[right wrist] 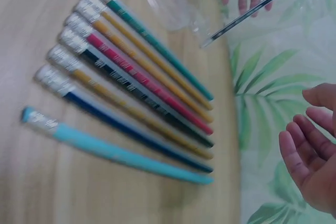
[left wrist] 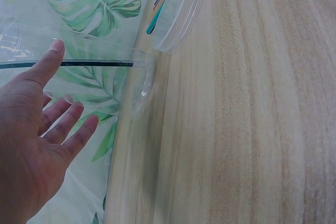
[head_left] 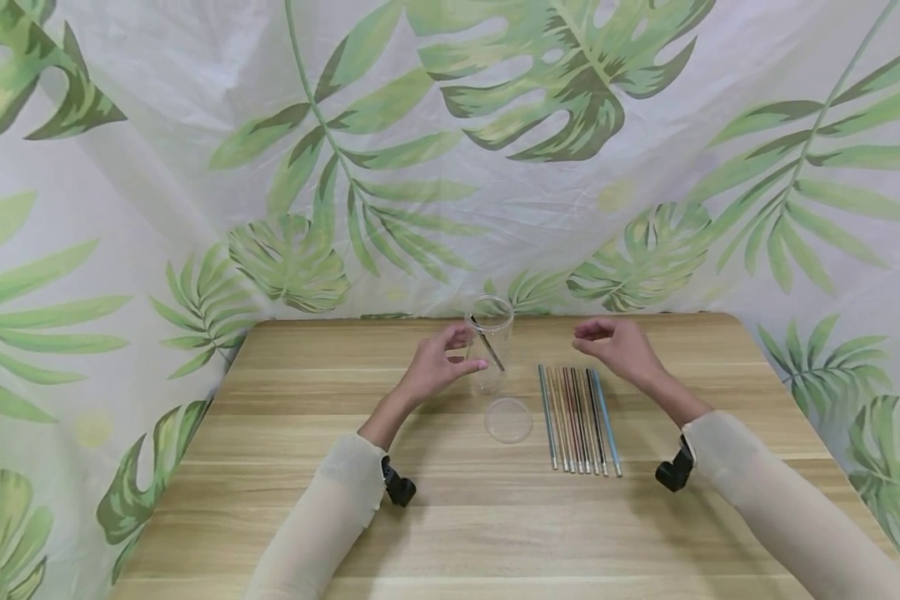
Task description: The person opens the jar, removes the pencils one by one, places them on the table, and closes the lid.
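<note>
A tall clear plastic cup (head_left: 489,342) stands near the table's back edge, with a dark pencil (head_left: 489,348) leaning inside it. My left hand (head_left: 437,363) is at the cup's left side, thumb in front of it and fingers loosely extended by its wall; in the left wrist view the hand (left wrist: 39,129) does not grip it firmly. To the right, my right hand (head_left: 618,346) hovers past the far ends of a row of pencils (right wrist: 126,80), fingers loosely bent with nothing between them. The pencils lie side by side, eraser ends toward me.
A round clear lid (head_left: 508,420) lies flat on the wooden table (head_left: 450,517), in front of the cup and left of the pencils. Behind the table's back edge hangs a leaf-patterned cloth (head_left: 390,167). Black wrist cameras sit under both sleeves.
</note>
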`<state>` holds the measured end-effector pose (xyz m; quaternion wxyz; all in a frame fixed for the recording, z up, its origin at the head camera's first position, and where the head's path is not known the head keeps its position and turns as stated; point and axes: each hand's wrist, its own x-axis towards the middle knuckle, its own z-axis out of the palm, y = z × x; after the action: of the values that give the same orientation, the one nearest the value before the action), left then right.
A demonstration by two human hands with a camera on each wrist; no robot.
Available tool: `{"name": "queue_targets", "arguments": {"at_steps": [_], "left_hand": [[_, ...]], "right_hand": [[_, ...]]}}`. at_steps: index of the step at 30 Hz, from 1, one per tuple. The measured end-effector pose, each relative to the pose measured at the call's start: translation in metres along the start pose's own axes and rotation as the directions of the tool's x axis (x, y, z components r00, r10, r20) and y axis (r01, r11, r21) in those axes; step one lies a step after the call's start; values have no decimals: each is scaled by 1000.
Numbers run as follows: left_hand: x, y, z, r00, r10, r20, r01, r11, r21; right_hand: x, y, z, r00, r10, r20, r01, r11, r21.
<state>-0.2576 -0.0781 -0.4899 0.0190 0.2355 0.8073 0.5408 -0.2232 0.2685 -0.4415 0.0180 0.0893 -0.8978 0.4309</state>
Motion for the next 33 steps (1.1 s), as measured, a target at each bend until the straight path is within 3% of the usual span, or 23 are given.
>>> {"name": "queue_targets", "arguments": {"at_steps": [7, 12, 23, 33], "left_hand": [[-1, 1, 0, 1000, -9, 2, 9, 1000, -5], [-1, 3, 1, 1000, -22, 1, 22, 1000, -5], [-1, 2, 0, 1000, -5, 5, 5, 1000, -20], [-1, 1, -1, 1000, -5, 10, 6, 999, -39]], "right_hand": [[11, -35, -3, 990, -135, 34, 132, 989, 71], [20, -57, -3, 982, -182, 40, 176, 976, 127], [37, -97, 0, 965, -249, 79, 242, 966, 94], [55, -122, 9, 921, -357, 156, 350, 934, 69]]}}
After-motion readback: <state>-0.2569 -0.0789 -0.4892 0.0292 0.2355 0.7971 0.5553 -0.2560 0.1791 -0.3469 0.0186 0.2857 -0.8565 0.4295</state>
